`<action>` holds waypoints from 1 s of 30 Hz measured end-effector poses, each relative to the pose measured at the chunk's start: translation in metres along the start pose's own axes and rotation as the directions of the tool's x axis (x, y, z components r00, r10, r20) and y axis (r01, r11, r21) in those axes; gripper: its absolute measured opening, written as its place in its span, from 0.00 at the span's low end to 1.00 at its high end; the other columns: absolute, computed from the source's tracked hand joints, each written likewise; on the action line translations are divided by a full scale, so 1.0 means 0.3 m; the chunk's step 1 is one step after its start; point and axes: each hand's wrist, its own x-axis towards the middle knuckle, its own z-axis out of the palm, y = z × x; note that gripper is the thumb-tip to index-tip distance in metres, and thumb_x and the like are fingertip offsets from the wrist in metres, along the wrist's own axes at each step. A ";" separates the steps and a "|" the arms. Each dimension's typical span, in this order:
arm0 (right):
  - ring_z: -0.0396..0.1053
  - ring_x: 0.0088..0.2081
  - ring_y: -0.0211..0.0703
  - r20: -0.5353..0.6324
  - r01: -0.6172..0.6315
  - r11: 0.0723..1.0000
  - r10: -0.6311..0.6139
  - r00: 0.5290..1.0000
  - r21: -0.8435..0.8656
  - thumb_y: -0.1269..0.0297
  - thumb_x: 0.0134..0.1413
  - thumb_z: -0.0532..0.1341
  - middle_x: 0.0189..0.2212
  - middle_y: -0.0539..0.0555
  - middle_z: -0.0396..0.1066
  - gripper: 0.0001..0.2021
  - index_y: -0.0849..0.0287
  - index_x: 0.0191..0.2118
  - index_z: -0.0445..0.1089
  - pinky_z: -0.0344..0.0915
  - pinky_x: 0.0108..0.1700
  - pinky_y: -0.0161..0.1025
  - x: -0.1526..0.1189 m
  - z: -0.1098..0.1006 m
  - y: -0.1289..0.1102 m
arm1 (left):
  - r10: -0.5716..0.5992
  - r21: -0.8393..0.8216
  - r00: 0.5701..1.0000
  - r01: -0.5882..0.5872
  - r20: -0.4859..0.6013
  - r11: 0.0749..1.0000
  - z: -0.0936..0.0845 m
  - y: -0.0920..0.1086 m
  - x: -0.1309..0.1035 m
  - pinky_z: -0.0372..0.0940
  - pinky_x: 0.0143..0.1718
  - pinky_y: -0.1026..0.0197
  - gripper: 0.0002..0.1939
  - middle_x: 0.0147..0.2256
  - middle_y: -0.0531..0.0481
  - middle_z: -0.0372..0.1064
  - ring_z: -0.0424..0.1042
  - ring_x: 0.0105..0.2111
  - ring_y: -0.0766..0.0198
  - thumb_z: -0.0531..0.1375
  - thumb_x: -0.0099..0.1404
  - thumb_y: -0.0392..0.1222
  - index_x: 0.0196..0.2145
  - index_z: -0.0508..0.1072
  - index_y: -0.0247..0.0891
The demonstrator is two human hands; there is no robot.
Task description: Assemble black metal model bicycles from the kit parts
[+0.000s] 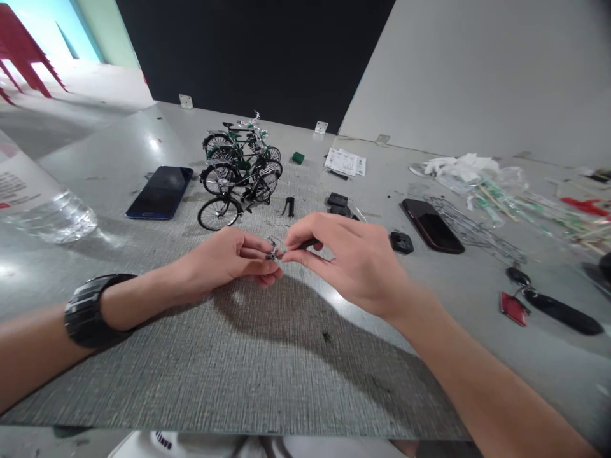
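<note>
My left hand (243, 257) pinches a small silvery metal part (273, 250) between thumb and fingers, above the grey textured table (267, 369). Close against it on the right, my right hand (334, 254) is closed around a small dark piece (307, 243), mostly hidden by the fingers; its tip is near the silvery part. Just beyond my left hand stand several miniature bicycles (218, 212) in a cluster, black and green with silvery handlebars. A small black forked part (289, 207) lies to their right.
A blue phone (161, 193) and plastic bottle (52, 197) are at left. Rightward lie black pieces (338, 202), a dark phone (433, 226), metal rods, keys (519, 277) and plastic wrapping (496, 191). Farther back are a green block (298, 158), paper sheets (344, 162) and a black panel (258, 57).
</note>
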 end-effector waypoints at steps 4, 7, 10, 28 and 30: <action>0.74 0.39 0.39 0.030 0.055 0.998 -0.055 0.998 -0.023 0.74 0.64 0.62 0.38 0.51 0.77 0.07 0.55 0.43 0.68 0.68 0.41 0.35 0.005 -0.005 -0.005 | -0.001 0.003 1.000 0.001 0.021 1.000 -0.001 0.000 0.000 0.70 0.36 0.63 0.03 0.29 0.50 0.79 0.77 0.31 0.63 0.68 0.63 0.40 0.32 0.81 0.39; 0.73 0.40 0.42 0.051 0.143 0.988 -0.140 0.989 -0.059 0.73 0.67 0.58 0.38 0.54 0.76 0.04 0.57 0.44 0.68 0.69 0.43 0.39 0.012 -0.009 -0.013 | -0.014 -0.022 1.000 0.014 0.019 1.000 0.001 0.001 0.001 0.69 0.36 0.64 0.03 0.30 0.50 0.79 0.76 0.31 0.63 0.67 0.63 0.39 0.31 0.81 0.39; 0.72 0.43 0.46 0.077 0.190 0.979 -0.184 0.980 -0.078 0.75 0.69 0.53 0.39 0.57 0.75 0.09 0.58 0.47 0.67 0.69 0.45 0.43 0.015 -0.014 -0.021 | -0.014 -0.035 1.000 0.014 0.005 0.999 0.003 0.006 -0.001 0.70 0.37 0.63 0.03 0.30 0.50 0.79 0.76 0.31 0.63 0.67 0.63 0.39 0.31 0.81 0.39; 0.78 0.42 0.37 -0.211 0.139 0.970 -0.096 0.973 0.198 0.75 0.69 0.57 0.42 0.52 0.80 0.15 0.57 0.55 0.72 0.75 0.45 0.36 0.014 0.030 -0.015 | 0.016 -0.212 0.997 0.000 0.073 0.977 -0.009 -0.017 0.006 0.71 0.41 0.63 0.03 0.35 0.49 0.80 0.77 0.34 0.64 0.68 0.63 0.38 0.35 0.82 0.39; 0.79 0.39 0.37 -0.262 0.144 0.968 -0.087 0.961 0.207 0.73 0.67 0.60 0.38 0.50 0.81 0.10 0.56 0.49 0.75 0.75 0.41 0.35 0.013 0.039 -0.019 | 0.015 -0.206 0.997 -0.001 0.070 0.979 -0.009 -0.016 0.005 0.71 0.41 0.63 0.02 0.34 0.49 0.80 0.77 0.34 0.64 0.68 0.63 0.38 0.35 0.82 0.39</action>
